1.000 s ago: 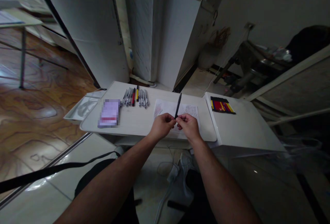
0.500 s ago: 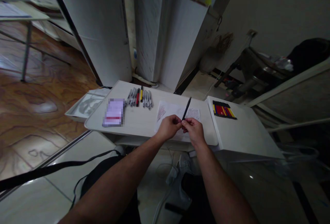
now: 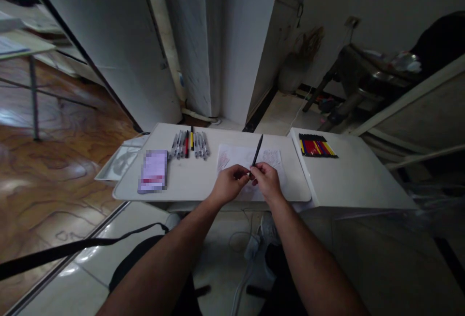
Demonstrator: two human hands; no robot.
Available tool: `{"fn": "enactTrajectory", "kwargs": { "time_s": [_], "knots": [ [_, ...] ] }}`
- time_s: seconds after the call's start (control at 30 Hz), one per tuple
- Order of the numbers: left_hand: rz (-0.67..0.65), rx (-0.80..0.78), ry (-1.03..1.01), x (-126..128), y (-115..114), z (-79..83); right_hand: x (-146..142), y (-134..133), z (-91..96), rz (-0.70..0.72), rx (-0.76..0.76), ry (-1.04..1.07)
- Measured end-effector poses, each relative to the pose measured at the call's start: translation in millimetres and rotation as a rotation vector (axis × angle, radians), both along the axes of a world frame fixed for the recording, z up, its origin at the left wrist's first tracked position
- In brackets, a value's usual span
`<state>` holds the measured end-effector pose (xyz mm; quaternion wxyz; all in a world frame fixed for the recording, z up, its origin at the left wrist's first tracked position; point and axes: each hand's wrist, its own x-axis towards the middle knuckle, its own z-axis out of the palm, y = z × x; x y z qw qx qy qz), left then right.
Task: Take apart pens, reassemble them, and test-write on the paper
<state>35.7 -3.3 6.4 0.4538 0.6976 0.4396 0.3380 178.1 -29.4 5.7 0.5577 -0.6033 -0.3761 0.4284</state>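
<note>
My left hand (image 3: 229, 184) and my right hand (image 3: 267, 180) meet over the near edge of a white table (image 3: 196, 180). Both pinch the lower end of a black pen (image 3: 257, 151), which points up and away from me. Beneath the hands lies a white sheet of paper (image 3: 232, 155) with scribbles on it. Whether the pen has a cap I cannot make out.
A row of several pens (image 3: 189, 142) lies at the table's far left, with a purple pad (image 3: 153, 176) nearer me. A second white table (image 3: 356, 180) on the right carries a row of coloured pens (image 3: 317, 146). A tray (image 3: 118, 163) sits to the left. Cables lie on the floor.
The hands and pen keep the same grip. The view has shifted slightly, and the pen tilts a little more to the right than one second ago.
</note>
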Motion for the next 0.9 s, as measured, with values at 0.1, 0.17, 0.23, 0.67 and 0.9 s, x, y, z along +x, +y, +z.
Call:
{"fn": "enactTrajectory", "kwargs": {
  "time_s": [0.1, 0.17, 0.23, 0.67, 0.9],
  "knots": [
    [-0.003, 0.068, 0.165, 1.8, 0.8, -2.5, 15.8, 3.1, 8.7, -0.068, -0.01, 0.05],
    [-0.038, 0.166, 0.279, 3.6, 2.3, -6.1, 29.9, 3.9, 14.7, -0.121, -0.019, 0.064],
    [-0.072, 0.256, 0.36, 6.3, 4.0, -11.7, 44.5, 3.7, 19.4, -0.166, -0.036, 0.064],
    [-0.105, 0.583, 0.569, 18.2, 5.2, -44.5, 141.1, -4.9, 27.3, -0.286, -0.093, -0.185],
    [-0.106, 0.586, 0.554, 18.2, 4.1, -41.2, 198.7, -20.1, 19.3, -0.342, -0.152, -0.285]
  ]
}}
